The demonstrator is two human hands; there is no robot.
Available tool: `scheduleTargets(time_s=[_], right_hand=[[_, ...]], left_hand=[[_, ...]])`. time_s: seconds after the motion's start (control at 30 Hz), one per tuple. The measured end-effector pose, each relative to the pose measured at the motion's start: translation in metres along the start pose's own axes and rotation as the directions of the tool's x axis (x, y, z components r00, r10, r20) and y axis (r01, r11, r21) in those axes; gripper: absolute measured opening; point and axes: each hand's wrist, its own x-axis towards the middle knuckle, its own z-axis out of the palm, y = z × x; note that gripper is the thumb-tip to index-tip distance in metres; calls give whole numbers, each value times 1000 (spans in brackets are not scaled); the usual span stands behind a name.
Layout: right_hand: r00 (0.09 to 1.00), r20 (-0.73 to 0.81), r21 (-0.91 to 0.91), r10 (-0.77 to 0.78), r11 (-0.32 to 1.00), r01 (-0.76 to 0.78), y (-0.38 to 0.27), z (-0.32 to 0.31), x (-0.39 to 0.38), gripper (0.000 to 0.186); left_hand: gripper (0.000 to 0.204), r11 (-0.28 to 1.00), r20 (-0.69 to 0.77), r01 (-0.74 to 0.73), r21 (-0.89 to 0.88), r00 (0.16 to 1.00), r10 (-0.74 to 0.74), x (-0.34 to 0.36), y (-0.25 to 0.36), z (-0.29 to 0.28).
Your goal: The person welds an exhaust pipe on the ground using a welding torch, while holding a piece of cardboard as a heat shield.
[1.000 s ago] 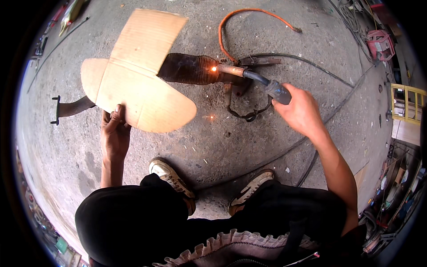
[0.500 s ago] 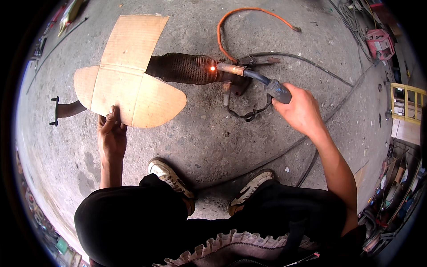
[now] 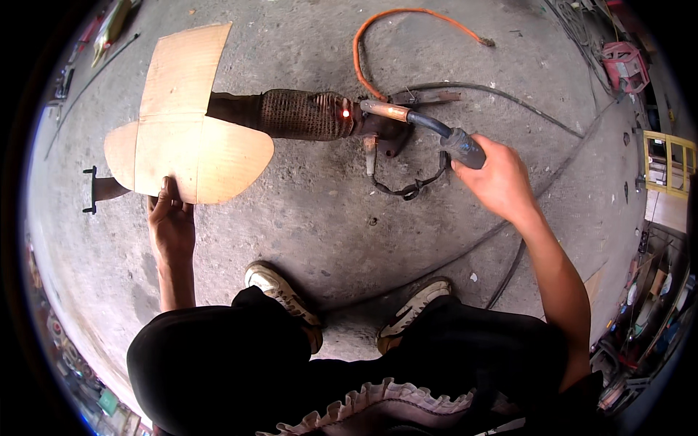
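My left hand pinches the lower edge of a folded cardboard sheet, thumb on top. The sheet hangs over part of a rusty exhaust pipe and hides its middle. My right hand is wrapped round the black handle of a welding torch. Its copper-coloured nozzle points left at the pipe's braided flex section. A small spot glows red on the end of the braid, just off the nozzle tip. A sensor with a black lead hangs from the pipe.
An orange hose curves on the concrete floor beyond the pipe. A dark cable runs off to the right. A pink-red crate-like object and a yellow frame stand at the right rim. My shoes are close below.
The cardboard has moved left with my left hand, baring more of the braided section. The bright orange glow has dimmed to a small red spot. The torch has shifted slightly right.
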Motion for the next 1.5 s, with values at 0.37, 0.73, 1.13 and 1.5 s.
scheduleTargets(time_s=[0.37, 0.73, 1.13, 1.5], right_hand=[[987, -158, 123, 16, 992, 4, 30, 14, 21, 36], [968, -207, 182, -142, 966, 181, 30, 33, 29, 34], [960, -248, 102, -134, 981, 163, 31, 32, 18, 29], [976, -165, 176, -140, 970, 169, 36, 27, 14, 34]], left_hand=[[41, 861, 37, 243, 447, 956, -290, -22, 17, 10], [23, 949, 948, -202, 243, -159, -277, -107, 110, 201], [22, 979, 925, 97, -180, -322, 202, -168, 96, 260], [33, 962, 775, -239, 131, -580, -250, -145, 58, 247]])
